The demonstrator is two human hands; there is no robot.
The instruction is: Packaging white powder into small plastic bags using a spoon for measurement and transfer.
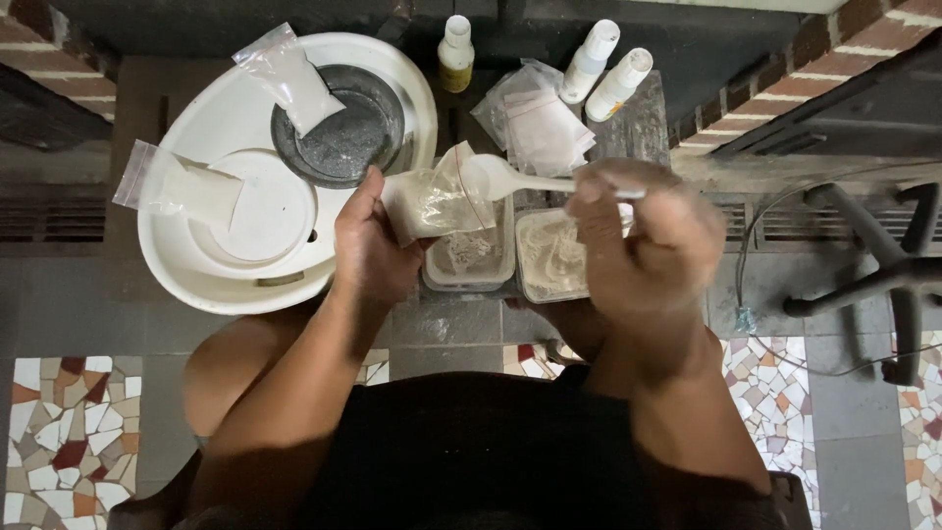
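Two tubs of pale powder sit on the dark stone floor before me, mosaic tiling nearer. My left hand is clenched on an open clear bag above the left tub; my right hand pinches a white plastic spoon at its mouth. A white basin lies at the floor's left edge; brick flanks both sides.

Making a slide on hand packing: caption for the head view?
Left hand holds a small plastic bag open while right hand brings a white spoon to it.
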